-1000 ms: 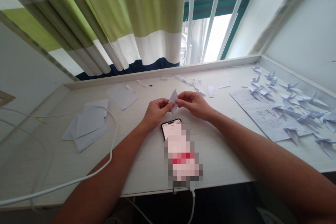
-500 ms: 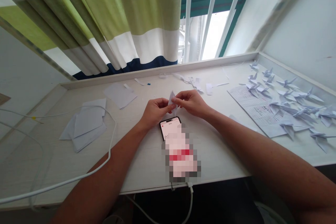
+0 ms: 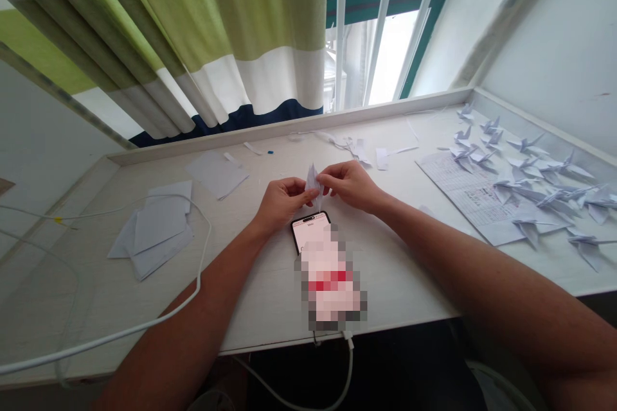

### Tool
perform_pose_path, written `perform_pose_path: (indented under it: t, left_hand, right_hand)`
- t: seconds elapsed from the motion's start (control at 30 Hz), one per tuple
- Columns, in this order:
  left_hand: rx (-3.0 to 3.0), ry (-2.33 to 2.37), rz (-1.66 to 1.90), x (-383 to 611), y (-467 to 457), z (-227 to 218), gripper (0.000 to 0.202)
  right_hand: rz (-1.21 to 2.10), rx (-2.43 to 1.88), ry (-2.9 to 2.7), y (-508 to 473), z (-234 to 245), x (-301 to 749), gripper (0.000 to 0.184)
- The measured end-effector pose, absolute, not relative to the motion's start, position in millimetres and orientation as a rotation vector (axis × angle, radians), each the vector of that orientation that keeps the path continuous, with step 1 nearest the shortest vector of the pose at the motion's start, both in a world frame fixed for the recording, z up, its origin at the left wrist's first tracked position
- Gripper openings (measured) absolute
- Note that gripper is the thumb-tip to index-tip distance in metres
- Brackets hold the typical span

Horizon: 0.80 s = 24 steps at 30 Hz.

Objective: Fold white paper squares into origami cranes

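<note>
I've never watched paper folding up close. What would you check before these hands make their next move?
Grip: ok. The folded white paper is pinched between the left hand and right hand.
Creases: cannot tell. The fingers hide them.
Phone clearance: cannot tell. The paper's lower tip nearly reaches the smartphone.
Cable: not ok. The white cable runs close beside the left forearm.
Spare paper: ok. The stack of white paper sheets lies within view on the left.
Paper cranes: ok. The paper cranes lie well apart, to the right.
</note>
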<state>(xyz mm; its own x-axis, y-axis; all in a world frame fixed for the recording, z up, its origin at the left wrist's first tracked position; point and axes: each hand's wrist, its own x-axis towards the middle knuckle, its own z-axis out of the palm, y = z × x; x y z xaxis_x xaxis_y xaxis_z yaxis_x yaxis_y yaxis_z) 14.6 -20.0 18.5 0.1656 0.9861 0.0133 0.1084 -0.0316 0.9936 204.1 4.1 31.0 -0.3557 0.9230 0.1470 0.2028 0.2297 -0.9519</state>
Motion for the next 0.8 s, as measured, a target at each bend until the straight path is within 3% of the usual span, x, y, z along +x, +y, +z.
perform_pose_path:
  t: [0.13, 0.3, 0.8]
  left_hand:
    - [1.379, 1.150, 1.056, 12.5, -18.6, 17.5, 0.039]
    - [1.373, 1.087, 1.046, 5.6, -17.3, 17.8, 0.032]
    - [1.348, 1.024, 0.949, 5.5, -19.6, 21.4, 0.041]
  right_hand:
    - [1.073, -0.990, -1.718, 4.4, 26.8, 204.1, 0.017]
    - [0.782, -0.792, -1.959, 3.5, 30.7, 214.2, 0.024]
    - [0.607, -0.617, -2.392, 10.9, 41.5, 226.8, 0.014]
